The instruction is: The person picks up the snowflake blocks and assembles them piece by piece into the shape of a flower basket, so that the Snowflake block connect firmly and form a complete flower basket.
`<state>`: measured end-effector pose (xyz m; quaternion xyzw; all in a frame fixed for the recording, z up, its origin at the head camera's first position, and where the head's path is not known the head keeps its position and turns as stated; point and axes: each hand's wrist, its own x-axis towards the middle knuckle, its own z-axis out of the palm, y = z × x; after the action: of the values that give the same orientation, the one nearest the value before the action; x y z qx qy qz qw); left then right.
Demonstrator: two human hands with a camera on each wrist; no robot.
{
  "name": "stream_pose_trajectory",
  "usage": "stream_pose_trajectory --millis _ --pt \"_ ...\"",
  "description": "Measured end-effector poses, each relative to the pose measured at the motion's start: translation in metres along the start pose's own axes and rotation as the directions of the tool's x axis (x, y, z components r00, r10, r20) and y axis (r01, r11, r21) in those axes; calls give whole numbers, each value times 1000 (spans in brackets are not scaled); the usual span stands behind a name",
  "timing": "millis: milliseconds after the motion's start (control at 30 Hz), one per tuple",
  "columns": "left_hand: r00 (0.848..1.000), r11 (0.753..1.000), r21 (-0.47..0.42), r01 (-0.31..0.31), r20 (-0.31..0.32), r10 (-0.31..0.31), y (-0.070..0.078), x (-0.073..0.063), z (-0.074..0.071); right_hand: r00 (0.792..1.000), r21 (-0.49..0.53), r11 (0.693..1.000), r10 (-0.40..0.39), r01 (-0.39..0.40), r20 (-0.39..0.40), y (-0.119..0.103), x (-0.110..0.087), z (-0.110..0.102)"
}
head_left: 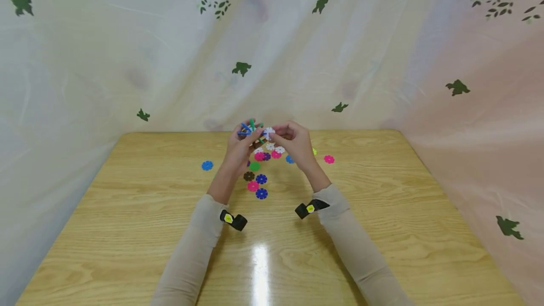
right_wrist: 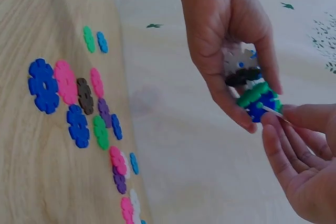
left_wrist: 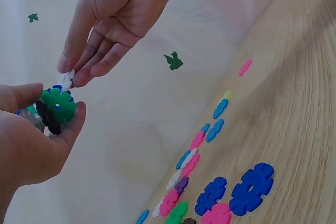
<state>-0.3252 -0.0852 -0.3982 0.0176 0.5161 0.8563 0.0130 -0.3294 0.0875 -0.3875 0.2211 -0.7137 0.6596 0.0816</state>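
Before a pale cloth (head_left: 289,100), which hangs behind and at both sides in soft folds, there is a wooden table (head_left: 127,240). On the cloth are dark green bird shapes (head_left: 242,68) and, at the top, leafy branches (head_left: 204,0). The table has a light brown grain, and a long bright reflection (head_left: 260,273) lies on its nearer part.

Above the far part of the table, the person's left hand (head_left: 238,149) holds a cluster (left_wrist: 58,106) of joined notched discs, in green, blue, black and grey, between thumb and curled fingers. The right hand (head_left: 298,143) pinches a white disc (head_left: 269,133) between thumb and fingers, at the edge of this cluster; if the two are already joined, I cannot tell.

Below the hands, loose discs are scattered on the table: two dark blue discs (head_left: 261,193), a brown disc (head_left: 249,176), a green disc (head_left: 254,166), and also pink, purple and white ones. A light blue disc (head_left: 207,165) lies apart at the left, a pink disc (head_left: 329,159) apart at the right. Both forearms wear beige sleeves (head_left: 182,259) with black straps (head_left: 233,220) near the wrists.
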Motion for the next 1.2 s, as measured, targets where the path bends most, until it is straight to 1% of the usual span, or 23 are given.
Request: stream_pose_trajectory --millis 133,233,300,433,567,633,667,733,833,900,967,1033,1133,1200 --pt "999 999 3 38 13 -38 2 0 -2 995 -24 998 56 -54 81 -2 2 -9" --pt "997 998 -9 67 27 -67 4 1 -4 989 -66 995 82 -74 122 -4 2 -15" --pt "996 996 -22 88 34 -87 5 0 -5 987 -102 992 89 -76 131 -6 1 -19" --pt "992 993 -20 116 49 -115 9 -2 -6 986 -153 986 94 -73 136 -9 1 -29" --pt "988 990 -5 138 73 -137 12 -5 -8 981 -223 970 132 -98 144 -10 2 -44" --pt "985 989 9 148 87 -149 12 -6 -9 976 -282 953 159 -111 151 -8 2 -54" --pt "984 988 17 154 92 -154 13 -7 -9 970 -305 944 184 -129 156 -6 2 -59" --pt "981 987 29 159 103 -161 12 -8 -10 960 -362 922 214 -138 178 -1 3 -71" --pt "978 985 50 163 123 -168 12 -10 -10 944 -445 884 255 -140 210 12 3 -93" --pt "975 984 63 169 134 -177 12 -12 -10 934 -504 855 270 -121 233 19 1 -108" --pt "971 980 82 180 143 -191 12 -13 -9 922 -544 830 297 -121 249 25 -2 -121" --pt "966 976 103 192 155 -206 12 -14 -9 907 -571 813 320 -114 273 31 -6 -133" --pt "954 968 127 216 184 -237 12 -15 -9 884 -586 802 354 -118 305 39 -12 -148" --pt "946 963 145 228 200 -255 12 -16 -10 875 -597 793 370 -121 314 43 -16 -155"
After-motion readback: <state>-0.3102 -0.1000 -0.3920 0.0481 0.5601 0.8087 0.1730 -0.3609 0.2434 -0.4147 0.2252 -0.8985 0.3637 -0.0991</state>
